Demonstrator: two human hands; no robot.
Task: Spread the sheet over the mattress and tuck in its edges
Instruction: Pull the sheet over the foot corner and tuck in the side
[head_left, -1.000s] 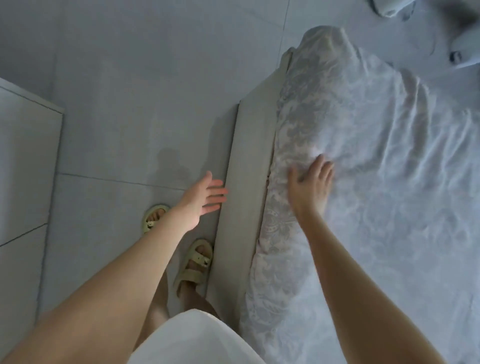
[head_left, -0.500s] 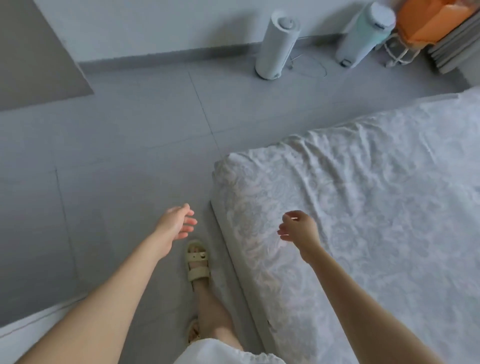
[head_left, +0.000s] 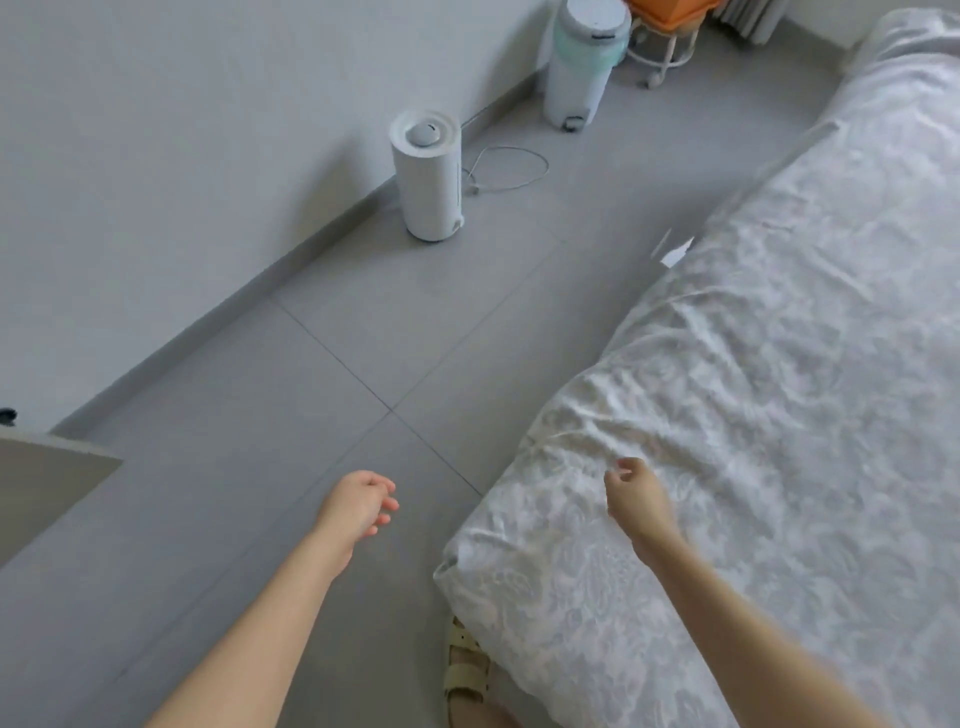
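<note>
At 3 o'clock, sheet (head_left: 753, 415): wrinkled.
Left hand (head_left: 358, 501): we see fingers relaxed, empty.
Right hand (head_left: 636, 493): fingers loosely curled, empty.

The sheet (head_left: 753, 415) covers the mattress, right of the humidifier (head_left: 428, 176).

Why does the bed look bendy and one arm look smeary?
Head view: the wide lens seems to bow the edge of the sheet; the right forearm is blurred, probably moving; light is soft, with a faint shadow beside the white cylinder.

Head camera looks steeply down from standing height over a bed corner (head_left: 467, 566) and floor (head_left: 311, 389)
</note>
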